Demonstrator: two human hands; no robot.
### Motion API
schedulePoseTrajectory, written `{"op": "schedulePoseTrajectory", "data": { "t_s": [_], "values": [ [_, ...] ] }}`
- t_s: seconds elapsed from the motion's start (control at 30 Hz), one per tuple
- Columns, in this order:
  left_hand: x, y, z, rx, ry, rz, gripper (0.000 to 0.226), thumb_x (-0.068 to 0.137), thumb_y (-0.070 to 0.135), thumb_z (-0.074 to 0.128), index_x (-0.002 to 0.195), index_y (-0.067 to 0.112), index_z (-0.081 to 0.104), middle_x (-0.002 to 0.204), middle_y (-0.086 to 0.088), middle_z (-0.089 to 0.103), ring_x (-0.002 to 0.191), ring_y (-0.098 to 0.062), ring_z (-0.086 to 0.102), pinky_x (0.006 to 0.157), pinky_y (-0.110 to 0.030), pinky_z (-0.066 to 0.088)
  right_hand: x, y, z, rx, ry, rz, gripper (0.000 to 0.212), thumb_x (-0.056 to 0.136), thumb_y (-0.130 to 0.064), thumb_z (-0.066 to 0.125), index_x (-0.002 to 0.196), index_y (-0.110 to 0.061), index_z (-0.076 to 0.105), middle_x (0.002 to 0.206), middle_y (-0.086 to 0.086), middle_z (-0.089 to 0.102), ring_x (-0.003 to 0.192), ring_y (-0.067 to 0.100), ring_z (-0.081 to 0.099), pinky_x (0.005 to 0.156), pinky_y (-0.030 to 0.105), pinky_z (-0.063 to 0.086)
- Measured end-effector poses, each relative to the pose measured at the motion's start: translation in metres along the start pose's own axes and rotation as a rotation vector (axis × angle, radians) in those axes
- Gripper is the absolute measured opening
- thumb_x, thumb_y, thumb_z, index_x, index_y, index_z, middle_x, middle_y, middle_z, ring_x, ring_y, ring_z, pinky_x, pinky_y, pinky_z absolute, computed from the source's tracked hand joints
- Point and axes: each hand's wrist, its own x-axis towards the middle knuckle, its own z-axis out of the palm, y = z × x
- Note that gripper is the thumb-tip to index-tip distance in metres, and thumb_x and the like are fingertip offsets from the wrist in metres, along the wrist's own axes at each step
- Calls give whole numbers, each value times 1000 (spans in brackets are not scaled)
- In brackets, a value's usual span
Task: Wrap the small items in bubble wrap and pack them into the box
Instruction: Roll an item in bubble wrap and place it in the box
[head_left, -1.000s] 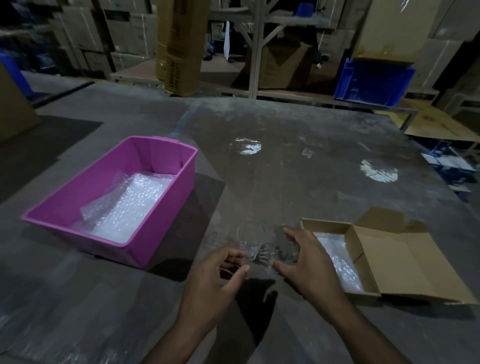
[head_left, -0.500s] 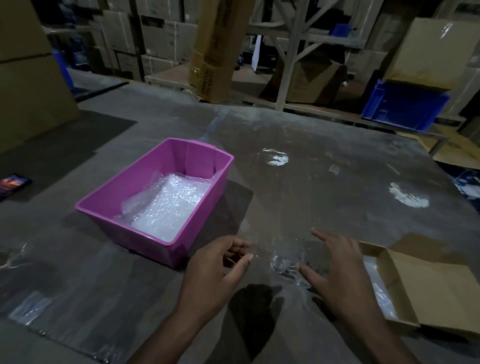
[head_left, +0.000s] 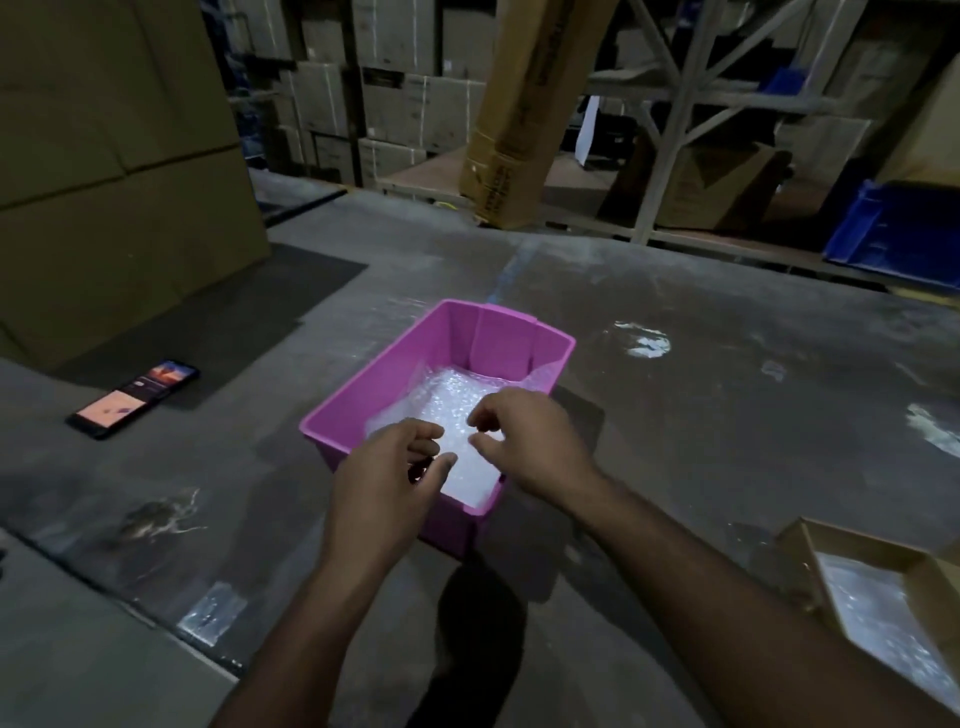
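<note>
Both hands are hovering over the near end of the pink bin, which is sitting on the grey surface. The left hand is held above the near rim with its fingers loosely curled and the thumb stretched forward; it is grasping nothing that can be seen. The right hand is just beside it, over the inside of the bin, with fingers bent downward and thumb pointing toward the left hand; whether its fingertips are pinching the wrap cannot be told. Bubble wrap is lying white and shiny inside the bin, covering its floor. At the lower right edge, well apart from the bin, an open cardboard box is standing on the surface, with more bubble wrap showing inside it. Far to the left, a phone with a lit screen is lying flat on the surface. Large cartons and a blue crate are standing behind.
</note>
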Motion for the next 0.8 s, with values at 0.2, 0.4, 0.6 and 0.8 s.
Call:
{"op": "schedulePoseTrajectory", "data": {
  "t_s": [0.2, 0.4, 0.6, 0.8],
  "values": [
    [23, -15, -5, 202, -71, 68, 42, 83, 36, 81, 122, 26, 69, 108, 12, 72, 105, -8, 65, 88, -28, 49, 44, -19, 38, -489, -539, 11, 46, 77, -40, 83, 109, -14, 64, 102, 3, 66, 89, 23, 64, 70, 32, 47],
    [33, -26, 1, 210, -103, 56, 44, 83, 37, 81, 124, 27, 68, 108, 13, 71, 104, -7, 65, 85, -24, 47, 50, -23, 48, -609, -548, -35, 27, 85, -19, 74, 111, -15, 66, 91, 0, 62, 89, 21, 66, 70, 31, 44],
    [44, -31, 10, 209, -137, 57, 40, 86, 34, 79, 124, 28, 67, 109, 14, 72, 103, -6, 66, 88, -28, 51, 48, -13, 53, -553, -388, -23, 16, 91, -4, 54, 96, -14, 66, 84, 1, 60, 75, 21, 58, 66, 30, 42],
    [55, -42, 8, 200, -105, 24, 45, 87, 10, 71, 129, 24, 64, 109, 10, 72, 102, -13, 68, 91, -33, 54, 55, -4, 50, -514, -491, -106, 44, 81, -30, 80, 119, -16, 63, 110, 5, 62, 102, 25, 60, 72, 35, 45]
  ]
}}
